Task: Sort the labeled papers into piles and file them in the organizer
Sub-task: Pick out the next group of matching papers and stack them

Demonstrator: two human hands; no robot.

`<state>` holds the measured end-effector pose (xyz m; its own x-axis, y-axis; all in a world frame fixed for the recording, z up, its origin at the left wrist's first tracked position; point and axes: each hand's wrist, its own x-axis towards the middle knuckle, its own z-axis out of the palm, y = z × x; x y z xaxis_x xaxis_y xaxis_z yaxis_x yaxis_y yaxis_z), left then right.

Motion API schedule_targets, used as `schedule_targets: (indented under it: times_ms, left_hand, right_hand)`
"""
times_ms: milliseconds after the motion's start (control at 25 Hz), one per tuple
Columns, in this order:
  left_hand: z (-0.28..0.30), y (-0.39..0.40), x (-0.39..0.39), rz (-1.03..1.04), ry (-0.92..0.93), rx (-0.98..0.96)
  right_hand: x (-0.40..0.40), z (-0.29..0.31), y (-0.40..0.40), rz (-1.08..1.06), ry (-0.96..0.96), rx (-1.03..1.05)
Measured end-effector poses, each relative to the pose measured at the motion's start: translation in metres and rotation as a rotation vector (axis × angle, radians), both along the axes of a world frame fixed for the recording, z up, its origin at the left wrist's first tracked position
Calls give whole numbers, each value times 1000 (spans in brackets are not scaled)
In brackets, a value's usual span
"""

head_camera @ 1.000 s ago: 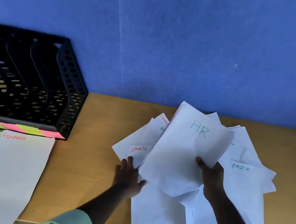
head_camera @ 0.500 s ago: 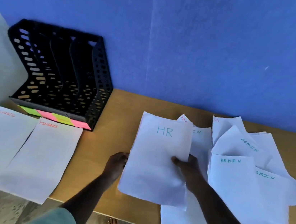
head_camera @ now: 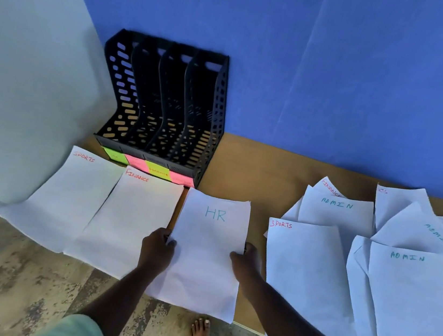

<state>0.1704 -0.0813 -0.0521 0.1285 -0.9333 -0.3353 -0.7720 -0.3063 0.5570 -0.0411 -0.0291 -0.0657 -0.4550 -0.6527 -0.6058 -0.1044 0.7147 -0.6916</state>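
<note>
A white sheet marked HR lies on the wooden table, right of a FINANCE sheet and a SPORTS sheet. My left hand grips the HR sheet's left edge and my right hand grips its right edge. Behind the sheets stands the black organizer with four slots and coloured sticky labels along its base. To the right lies a loose heap of papers: a SPORTS sheet, several ADMIN sheets and a FINANCE sheet partly hidden.
A blue wall runs behind the table and a pale panel stands at the left. The sheets overhang the table's front edge above a mottled floor. A bare foot shows below.
The HR sheet has moved left from the heap to a spot beside the FINANCE sheet. My left hand has taken hold of its left edge. The view has swung left and down.
</note>
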Motion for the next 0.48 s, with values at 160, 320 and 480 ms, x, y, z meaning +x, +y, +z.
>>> schedule_targets:
  times_ms: [160,320,480]
  left_hand:
    - [0,-5,11,-8,-30,-71]
    - [1,-9,21,-55,-89,-189]
    - [-3,-15,18,-147,-54,-219]
  right_hand:
    - [14,2,-2,-36,83,-6]
    - [30,2,-6,-62,74,-36]
    - [31,8,-5,-21,257,-68]
